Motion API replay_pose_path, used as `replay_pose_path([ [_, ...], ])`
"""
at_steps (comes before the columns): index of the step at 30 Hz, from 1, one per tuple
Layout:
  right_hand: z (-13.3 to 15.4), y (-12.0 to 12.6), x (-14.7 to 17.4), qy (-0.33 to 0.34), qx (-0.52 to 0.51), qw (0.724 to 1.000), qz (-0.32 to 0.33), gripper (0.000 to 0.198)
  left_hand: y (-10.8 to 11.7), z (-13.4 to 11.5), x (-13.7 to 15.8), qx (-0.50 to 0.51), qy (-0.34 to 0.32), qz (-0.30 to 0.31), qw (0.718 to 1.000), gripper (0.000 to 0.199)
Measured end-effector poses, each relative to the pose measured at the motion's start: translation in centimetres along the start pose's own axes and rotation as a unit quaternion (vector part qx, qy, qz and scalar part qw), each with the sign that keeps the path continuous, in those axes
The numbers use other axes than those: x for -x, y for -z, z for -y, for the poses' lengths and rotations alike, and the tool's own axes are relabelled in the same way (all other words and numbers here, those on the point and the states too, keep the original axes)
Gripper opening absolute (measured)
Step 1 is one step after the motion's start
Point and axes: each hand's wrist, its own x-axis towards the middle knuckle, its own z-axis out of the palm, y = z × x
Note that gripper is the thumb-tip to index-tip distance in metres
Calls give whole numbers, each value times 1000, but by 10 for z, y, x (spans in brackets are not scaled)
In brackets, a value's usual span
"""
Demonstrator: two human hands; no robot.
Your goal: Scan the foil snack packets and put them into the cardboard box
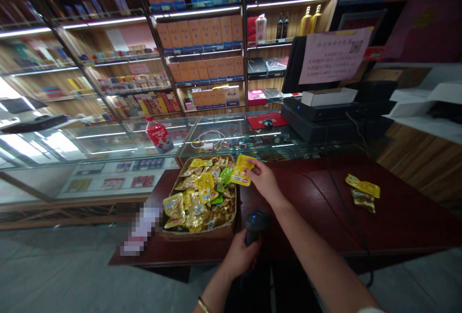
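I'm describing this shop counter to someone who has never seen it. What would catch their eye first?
The cardboard box heaped with shiny yellow and gold snack packets sits at the middle of the dark red table. Over its far right corner the right hand pinches one yellow packet, while the left hand grips a black barcode scanner at the near edge. Two more packets lie apart to the right.

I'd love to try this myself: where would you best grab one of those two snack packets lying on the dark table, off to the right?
Pinch the yellow packet by its near long edge, coming from above. It lies flat, overlapping the gold packet, so only edges offer grip.
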Motion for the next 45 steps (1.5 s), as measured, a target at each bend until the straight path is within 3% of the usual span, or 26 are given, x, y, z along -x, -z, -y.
replay_pose_path([
  [3, 16, -55, -38, -4, 26, 998, 54, 48, -1, 2, 0, 2, 0, -14, 1000, 34],
  [6, 5, -53, -46, 26, 140, 989, 50, 40, -1, 4, -1, -7, -11, -33, 999, 37],
  [8, -14, -18, -34, 69, 228, 971, 15, 34, 0, 4, -1, -14, -20, -35, 999, 39],
  [10, -35, 34, -14, 76, 321, 943, -52, 36, 0, 3, -1, -14, -20, -26, 999, 41],
  [14, -59, 151, 31, -15, 430, 881, -199, 62, 1, 1, -2, -10, -11, -4, 1000, 45],
  [17, -60, 221, 51, -117, 542, 775, -302, 78, 1, 0, -2, -19, -10, -6, 1000, 45],
  [20, -55, 264, 63, -149, 603, 698, -356, 82, 1, -2, -1, -25, -13, -13, 1000, 45],
  [23, -52, 273, 76, -162, 633, 665, -361, 72, 1, -1, -2, -21, -15, -21, 999, 43],
  [25, -55, 259, 84, -125, 661, 676, -302, 61, 0, 0, -3, -13, -14, -22, 1000, 42],
  [29, -69, 197, 99, 5, 656, 747, -109, 43, -1, -2, -1, 11, -8, -11, 1000, 39],
  [31, -76, 164, 105, 47, 622, 778, -68, 41, -2, -4, 1, 21, -3, -7, 1000, 38],
  [33, -81, 138, 109, 79, 590, 799, -83, 42, -2, -6, 2, 29, -4, -4, 1000, 36],
  [36, -84, 118, 112, 89, 565, 808, -142, 49, -1, -7, 3, 39, -8, -7, 999, 32],
  [40, -81, 117, 115, 7, 566, 813, -139, 48, 0, -5, 2, 52, -7, -2, 999, 33],
  [45, -78, 123, 116, 33, 461, 882, -88, 57, 1, -3, 1, 63, -11, 11, 998, 37],
])
